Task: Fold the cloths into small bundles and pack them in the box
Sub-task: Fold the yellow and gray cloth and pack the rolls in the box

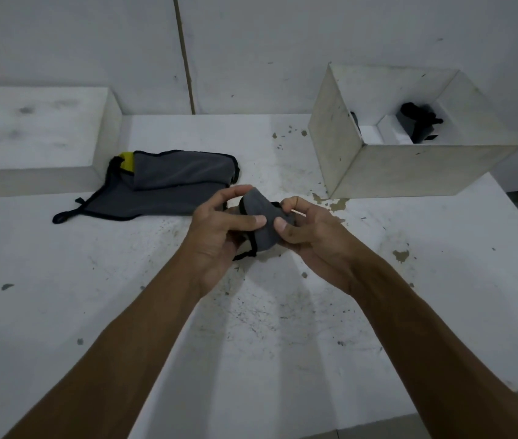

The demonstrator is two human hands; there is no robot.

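i've got a small grey bundle point(264, 223) of cloth with black edging pinched between both my hands, lifted just above the white table point(61, 280). my left hand point(219, 229) wraps it from the left, thumb pressing on its front, fingers curled over the top. my right hand point(311, 232) grips it from the right, thumb on the grey face, fingertips tucked behind. a black loop of trim hangs below the bundle. to my left, further back, the remaining grey cloths point(169, 185) lie flat in a loose stack on the table, a bit of yellow showing at the far left corner. the open white box point(409, 166) stands to the right, well apart from my hands, with dark bundles point(416, 122) already inside
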